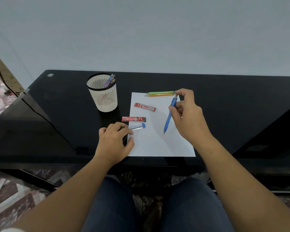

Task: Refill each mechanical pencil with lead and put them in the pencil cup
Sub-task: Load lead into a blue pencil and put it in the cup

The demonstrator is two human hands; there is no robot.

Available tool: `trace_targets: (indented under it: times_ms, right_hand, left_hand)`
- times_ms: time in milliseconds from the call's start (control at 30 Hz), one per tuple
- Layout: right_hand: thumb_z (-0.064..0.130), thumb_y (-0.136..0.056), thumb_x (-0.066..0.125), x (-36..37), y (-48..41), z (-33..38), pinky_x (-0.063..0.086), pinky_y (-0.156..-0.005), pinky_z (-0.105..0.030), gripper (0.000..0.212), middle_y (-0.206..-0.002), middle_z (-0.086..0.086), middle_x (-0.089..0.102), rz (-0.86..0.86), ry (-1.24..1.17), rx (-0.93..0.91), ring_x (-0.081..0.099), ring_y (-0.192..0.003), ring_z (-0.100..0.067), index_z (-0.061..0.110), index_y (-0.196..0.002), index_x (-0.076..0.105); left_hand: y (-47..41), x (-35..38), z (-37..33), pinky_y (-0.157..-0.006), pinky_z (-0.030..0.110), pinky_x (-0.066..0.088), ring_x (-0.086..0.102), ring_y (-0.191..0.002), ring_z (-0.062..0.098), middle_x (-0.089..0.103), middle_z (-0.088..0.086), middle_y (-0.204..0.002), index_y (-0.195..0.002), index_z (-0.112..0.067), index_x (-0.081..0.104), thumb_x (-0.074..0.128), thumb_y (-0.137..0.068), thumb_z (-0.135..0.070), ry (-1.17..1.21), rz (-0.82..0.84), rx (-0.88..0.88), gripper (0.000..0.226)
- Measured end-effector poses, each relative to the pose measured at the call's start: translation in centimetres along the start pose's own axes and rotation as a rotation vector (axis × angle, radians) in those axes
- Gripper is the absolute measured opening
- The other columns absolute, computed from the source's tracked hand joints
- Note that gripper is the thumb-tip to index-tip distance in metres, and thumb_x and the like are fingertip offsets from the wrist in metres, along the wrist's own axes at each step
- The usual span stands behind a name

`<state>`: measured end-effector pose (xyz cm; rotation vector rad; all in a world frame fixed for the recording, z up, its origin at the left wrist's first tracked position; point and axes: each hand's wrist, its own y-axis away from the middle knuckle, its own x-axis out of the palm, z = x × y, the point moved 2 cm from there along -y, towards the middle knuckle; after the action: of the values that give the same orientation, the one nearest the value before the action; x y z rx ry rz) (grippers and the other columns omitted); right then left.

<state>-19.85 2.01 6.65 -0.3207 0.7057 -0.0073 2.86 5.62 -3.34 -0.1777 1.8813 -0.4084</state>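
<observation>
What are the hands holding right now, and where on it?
The right hand pinches the blue pencil near its top end, tip down. The left hand touches one end of the clear lead tube; whether it grips cannot be told.

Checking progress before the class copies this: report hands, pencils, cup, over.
Right hand grips blue pencil, tip down. Left hand at lead tube, grip unclear. Green pencil, orange pencil wait on paper. Nothing blocks cup.

Glossy black table, matt white paper sheet, slotted plastic pencil cup
</observation>
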Motion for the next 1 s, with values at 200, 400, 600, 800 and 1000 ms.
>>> trace_targets:
  times_ms: [200, 400, 600, 800, 1000]
  right_hand:
    - [0.019, -0.095, 0.055, -0.5, -1.9, 0.6, 0.043, -0.052, -0.002, 0.042, -0.090, 0.008, 0.061, -0.025, 0.008, -0.016, 0.060, -0.078, -0.001, 0.026, -0.132, 0.034]
    - [0.022, -0.094, 0.058, -1.1, -3.8, 1.5, 0.039, -0.051, 0.001, 0.043, -0.080, 0.012, 0.061, -0.071, -0.047, 0.016, 0.060, -0.074, 0.001, 0.027, -0.132, 0.038]
    - [0.022, -0.094, 0.058, -1.0, -4.1, 1.9, 0.040, -0.050, -0.002, 0.041, -0.082, 0.008, 0.063, -0.061, -0.070, 0.024, 0.062, -0.082, -0.004, 0.026, -0.130, 0.042]
    - [0.019, -0.093, 0.058, -1.0, -3.7, 2.3, 0.041, -0.053, 0.002, 0.042, -0.082, 0.008, 0.062, -0.069, -0.100, 0.011, 0.061, -0.081, -0.003, 0.026, -0.131, 0.041]
    - [0.021, -0.094, 0.057, -0.9, -3.4, 2.6, 0.044, -0.053, 0.000, 0.039, -0.084, 0.008, 0.064, -0.030, -0.086, -0.013, 0.062, -0.085, -0.005, 0.026, -0.129, 0.043]
  left_hand:
    - [0.0, 0.1, 0.1, -0.088, 0.032, 0.027, 0.054, -0.098, 0.012, 0.059, -0.011, -0.108, -0.096, -0.029, 0.070, 0.054, -0.081, -0.041, 0.016, -0.008, 0.004, 0.025]
    - [-0.1, 0.3, 0.2, -0.087, 0.032, 0.032, 0.055, -0.098, 0.012, 0.059, -0.010, -0.107, -0.095, -0.028, 0.069, 0.050, -0.081, -0.044, 0.043, -0.024, 0.014, 0.029]
    - [-0.1, 0.3, 0.3, -0.085, 0.032, 0.032, 0.054, -0.098, 0.012, 0.059, -0.010, -0.107, -0.095, -0.027, 0.069, 0.047, -0.081, -0.045, 0.055, -0.034, 0.018, 0.031]
    - [-0.2, 0.4, 0.3, -0.086, 0.033, 0.033, 0.054, -0.100, 0.013, 0.059, -0.009, -0.108, -0.096, -0.027, 0.069, 0.062, -0.082, -0.035, 0.065, -0.010, 0.011, 0.017]
    - [-0.1, 0.4, 0.3, -0.085, 0.032, 0.032, 0.053, -0.098, 0.012, 0.059, -0.010, -0.106, -0.095, -0.027, 0.069, 0.052, -0.081, -0.042, 0.072, -0.031, 0.014, 0.027]
